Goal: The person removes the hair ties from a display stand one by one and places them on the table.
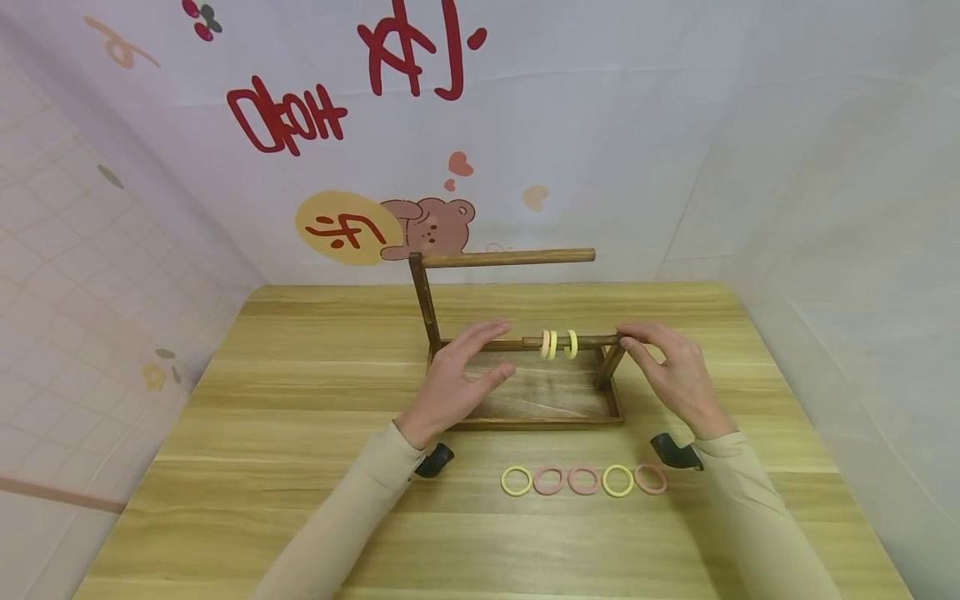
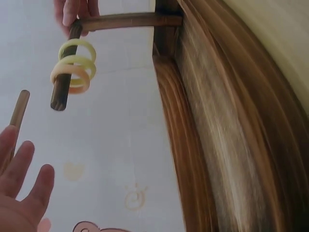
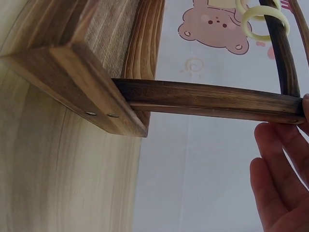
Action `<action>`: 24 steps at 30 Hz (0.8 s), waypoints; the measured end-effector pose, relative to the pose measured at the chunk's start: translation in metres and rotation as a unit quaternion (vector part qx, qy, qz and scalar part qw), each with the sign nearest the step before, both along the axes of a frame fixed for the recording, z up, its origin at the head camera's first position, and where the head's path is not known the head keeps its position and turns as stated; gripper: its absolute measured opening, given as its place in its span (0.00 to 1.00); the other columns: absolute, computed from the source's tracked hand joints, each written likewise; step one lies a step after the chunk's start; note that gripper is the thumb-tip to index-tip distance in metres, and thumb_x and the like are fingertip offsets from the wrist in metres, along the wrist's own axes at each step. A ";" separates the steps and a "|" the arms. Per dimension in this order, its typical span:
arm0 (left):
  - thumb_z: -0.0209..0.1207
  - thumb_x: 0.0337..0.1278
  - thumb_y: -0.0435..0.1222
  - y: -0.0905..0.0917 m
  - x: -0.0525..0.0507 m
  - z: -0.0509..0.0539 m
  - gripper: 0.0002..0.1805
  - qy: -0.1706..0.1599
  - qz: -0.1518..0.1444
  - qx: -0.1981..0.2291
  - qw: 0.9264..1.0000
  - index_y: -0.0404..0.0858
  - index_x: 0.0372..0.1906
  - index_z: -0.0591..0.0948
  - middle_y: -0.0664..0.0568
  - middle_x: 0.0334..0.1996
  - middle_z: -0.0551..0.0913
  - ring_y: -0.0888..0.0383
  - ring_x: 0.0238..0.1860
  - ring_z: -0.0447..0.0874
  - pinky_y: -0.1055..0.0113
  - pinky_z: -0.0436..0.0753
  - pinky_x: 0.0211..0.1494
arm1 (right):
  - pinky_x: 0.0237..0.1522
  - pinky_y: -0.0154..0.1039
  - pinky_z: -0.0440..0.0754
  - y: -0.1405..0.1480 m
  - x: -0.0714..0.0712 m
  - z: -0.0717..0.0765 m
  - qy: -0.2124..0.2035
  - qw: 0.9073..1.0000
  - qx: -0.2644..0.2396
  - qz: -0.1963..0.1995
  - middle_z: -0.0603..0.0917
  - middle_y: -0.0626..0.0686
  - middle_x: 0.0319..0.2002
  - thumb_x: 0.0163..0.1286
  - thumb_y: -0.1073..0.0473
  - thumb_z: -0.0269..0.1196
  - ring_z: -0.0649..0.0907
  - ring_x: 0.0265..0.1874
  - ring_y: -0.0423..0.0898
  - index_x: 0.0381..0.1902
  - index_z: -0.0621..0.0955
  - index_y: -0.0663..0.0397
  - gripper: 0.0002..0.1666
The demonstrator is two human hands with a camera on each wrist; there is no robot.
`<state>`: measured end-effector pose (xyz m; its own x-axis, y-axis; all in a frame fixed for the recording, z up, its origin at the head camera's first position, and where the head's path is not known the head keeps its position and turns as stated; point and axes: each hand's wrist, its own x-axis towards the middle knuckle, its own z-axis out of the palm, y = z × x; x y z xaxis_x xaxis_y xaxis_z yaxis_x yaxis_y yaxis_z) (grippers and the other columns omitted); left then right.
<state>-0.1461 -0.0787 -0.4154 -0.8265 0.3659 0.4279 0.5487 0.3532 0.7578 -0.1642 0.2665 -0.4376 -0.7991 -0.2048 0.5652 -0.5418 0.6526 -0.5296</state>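
While the right hand [image 1: 678, 379] pinches the lower bar [image 1: 595, 342] at its 3 o'clock end and the left hand [image 1: 459, 379] is spread near its free 9 o'clock end, the three rings [image 1: 553, 347] on it could slip off if the rack [image 1: 540, 423] tips

Three rings hang on a brown wooden stand [image 1: 536, 424].
The stand stands upright, with a high bar [image 1: 510, 258] and a low bar [image 1: 596, 341]. One peach ring [image 1: 545, 344] and two yellow rings [image 1: 575, 344] hang on the low bar, near the left hand [image 1: 453, 383]. The right hand [image 1: 678, 377] pinches its other end. Five flat rings [image 1: 583, 493] lie in a row in front.
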 end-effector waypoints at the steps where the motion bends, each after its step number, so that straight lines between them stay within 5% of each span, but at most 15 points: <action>1: 0.68 0.67 0.42 0.001 0.000 0.000 0.31 -0.013 -0.002 -0.002 1.000 0.46 0.73 0.75 0.55 0.72 0.74 0.55 0.71 0.72 0.48 0.71 0.73 | 0.58 0.22 0.70 0.000 0.000 0.000 -0.001 1.000 0.000 -0.001 0.89 0.55 0.51 0.72 0.66 0.68 0.86 0.51 0.55 0.54 0.87 0.57 0.14; 9: 0.70 0.65 0.47 0.011 -0.006 -0.001 0.35 -0.086 0.003 -0.009 0.996 0.52 0.75 0.72 0.58 0.73 0.72 0.54 0.69 0.73 0.48 0.72 0.71 | 0.56 0.21 0.70 -0.003 0.002 0.001 -0.001 1.000 -0.011 -0.003 0.90 0.55 0.49 0.70 0.69 0.68 0.86 0.49 0.56 0.53 0.88 0.57 0.15; 17: 0.69 0.66 0.40 0.021 -0.017 -0.011 0.37 -0.153 -0.045 0.051 0.986 0.48 0.77 0.69 0.50 0.73 0.72 0.56 0.71 0.72 0.61 0.72 0.72 | 0.53 0.21 0.72 -0.003 0.001 0.000 0.002 1.000 -0.012 -0.003 0.90 0.54 0.48 0.69 0.70 0.68 0.87 0.46 0.50 0.53 0.88 0.57 0.15; 24: 0.69 0.67 0.40 0.029 -0.023 -0.016 0.37 -0.200 -0.063 0.082 0.974 0.49 0.77 0.68 0.53 0.73 0.72 0.55 0.72 0.71 0.57 0.71 0.73 | 0.54 0.21 0.72 -0.003 0.002 0.000 -0.004 1.000 -0.016 -0.003 0.90 0.54 0.49 0.70 0.69 0.68 0.86 0.46 0.48 0.53 0.88 0.55 0.15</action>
